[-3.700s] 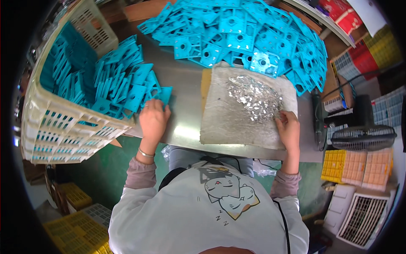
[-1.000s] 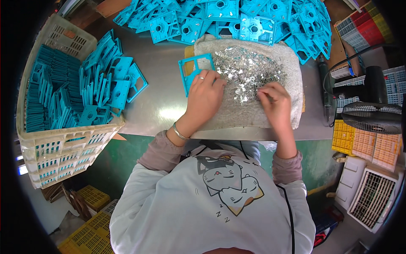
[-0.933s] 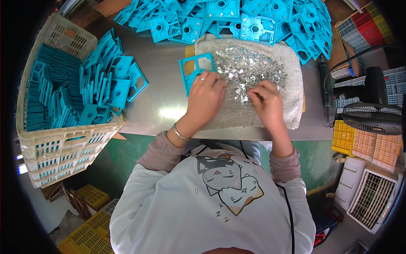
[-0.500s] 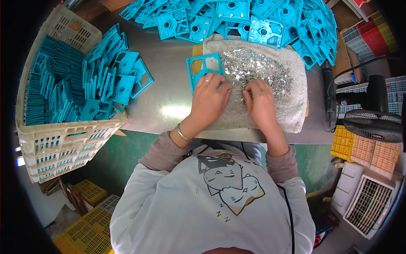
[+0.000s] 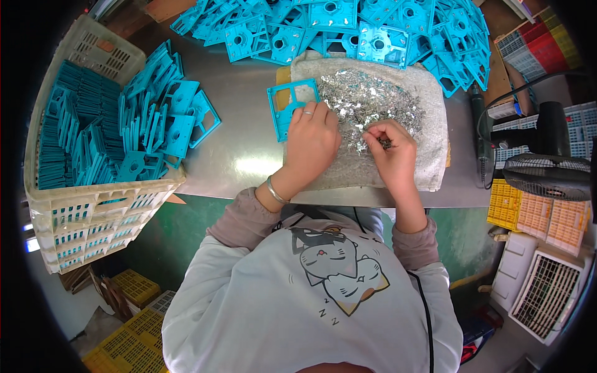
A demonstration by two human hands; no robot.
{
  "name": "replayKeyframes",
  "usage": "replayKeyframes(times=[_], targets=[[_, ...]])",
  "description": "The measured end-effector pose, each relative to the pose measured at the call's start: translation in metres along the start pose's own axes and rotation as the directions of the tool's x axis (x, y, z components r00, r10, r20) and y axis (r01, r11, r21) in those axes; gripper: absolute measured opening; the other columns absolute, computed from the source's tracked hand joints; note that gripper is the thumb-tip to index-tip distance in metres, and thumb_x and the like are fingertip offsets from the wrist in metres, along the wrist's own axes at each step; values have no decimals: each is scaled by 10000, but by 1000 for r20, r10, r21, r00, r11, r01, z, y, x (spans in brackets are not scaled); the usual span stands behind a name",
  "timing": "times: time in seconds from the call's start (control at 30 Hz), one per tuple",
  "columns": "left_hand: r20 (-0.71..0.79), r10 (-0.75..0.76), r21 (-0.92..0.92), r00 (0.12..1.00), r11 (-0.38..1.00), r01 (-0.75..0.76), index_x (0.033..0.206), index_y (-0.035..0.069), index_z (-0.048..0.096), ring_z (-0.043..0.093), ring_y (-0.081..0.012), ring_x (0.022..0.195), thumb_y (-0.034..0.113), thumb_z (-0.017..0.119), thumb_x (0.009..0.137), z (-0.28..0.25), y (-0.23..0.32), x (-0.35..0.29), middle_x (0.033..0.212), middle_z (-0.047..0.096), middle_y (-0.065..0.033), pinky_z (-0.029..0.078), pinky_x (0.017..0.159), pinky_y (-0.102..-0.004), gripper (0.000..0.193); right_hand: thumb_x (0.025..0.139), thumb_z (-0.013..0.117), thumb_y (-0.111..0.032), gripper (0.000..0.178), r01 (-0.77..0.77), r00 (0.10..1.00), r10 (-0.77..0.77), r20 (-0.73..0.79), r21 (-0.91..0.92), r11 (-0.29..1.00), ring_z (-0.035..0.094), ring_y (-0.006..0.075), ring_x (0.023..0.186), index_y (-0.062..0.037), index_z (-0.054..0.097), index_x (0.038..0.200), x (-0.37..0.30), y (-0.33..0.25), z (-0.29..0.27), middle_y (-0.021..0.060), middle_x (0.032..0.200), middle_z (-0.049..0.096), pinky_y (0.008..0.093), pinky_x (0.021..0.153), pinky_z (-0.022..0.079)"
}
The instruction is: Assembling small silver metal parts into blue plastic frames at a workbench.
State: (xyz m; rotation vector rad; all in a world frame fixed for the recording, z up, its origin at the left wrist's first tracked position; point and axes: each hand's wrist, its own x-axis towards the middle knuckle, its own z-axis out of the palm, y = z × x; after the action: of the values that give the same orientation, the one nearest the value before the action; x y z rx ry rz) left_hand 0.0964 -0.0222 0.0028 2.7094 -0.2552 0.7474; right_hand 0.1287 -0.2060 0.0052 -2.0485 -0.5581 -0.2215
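My left hand is bent over the right side of a turquoise plastic frame, gripping it; its fingertips are partly hidden. This frame lies at the left edge of a grey cloth, over a yellowish board. On the cloth is a spread heap of small silvery metal pieces. At the heap's near edge my right hand is closed, thumb against fingers, with some small dark metal pieces showing in its curl. Their exact shape is too small to make out.
Turquoise frames are piled along the table's far side. A cream plastic crate at the left is packed with more. To the right are a black corded tool, a small black fan and stacked baskets. The metal table reflects light.
My right hand has lifted slightly and turned, now showing metal pieces in its fingers. My left hand has drawn a little away from the heap, onto the frame. The whole view has shifted slightly.
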Motion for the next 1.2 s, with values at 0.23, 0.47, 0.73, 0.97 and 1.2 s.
replayKeyframes(times=[0.23,0.47,0.73,0.97,1.2], targets=[[277,-314,-850,908,361,384,977,11,615,614,-166,718,21,649,924,-21,17,-8,868,652,-76,484,617,-300,63,764,825,73,368,-93,985,148,-84,469,878,661,50,809,-8,646,1076,-6,-18,0,40,888,767,216,726,528],[671,-165,-718,723,-388,578,988,7,614,598,-113,677,43,597,975,-46,22,0,851,668,-67,499,607,-258,42,787,801,85,367,-39,991,92,-98,445,895,670,52,868,-8,618,1091,-9,-39,-9,57,926,781,216,743,513],[654,-90,-712,751,-408,571,977,15,618,600,-110,709,64,592,978,-48,22,-6,865,661,-61,502,616,-259,56,820,750,131,380,-106,988,154,-6,700,707,689,110,907,-2,548,1112,-13,-46,-9,102,957,763,265,821,512],[680,-35,-661,732,-460,593,998,13,649,607,-115,728,118,618,992,-52,18,-11,881,662,-58,512,646,-263,110,830,747,133,387,-154,983,177,51,757,636,692,120,914,7,540,1132,-13,-47,-9,108,963,760,279,841,519],[679,-45,-681,733,-412,605,1036,9,660,612,-102,730,178,633,1024,-52,18,-17,900,667,-41,513,648,-255,172,833,753,118,395,-122,987,157,22,738,664,691,116,922,11,551,1156,-15,-50,-7,101,972,766,280,860,519]])
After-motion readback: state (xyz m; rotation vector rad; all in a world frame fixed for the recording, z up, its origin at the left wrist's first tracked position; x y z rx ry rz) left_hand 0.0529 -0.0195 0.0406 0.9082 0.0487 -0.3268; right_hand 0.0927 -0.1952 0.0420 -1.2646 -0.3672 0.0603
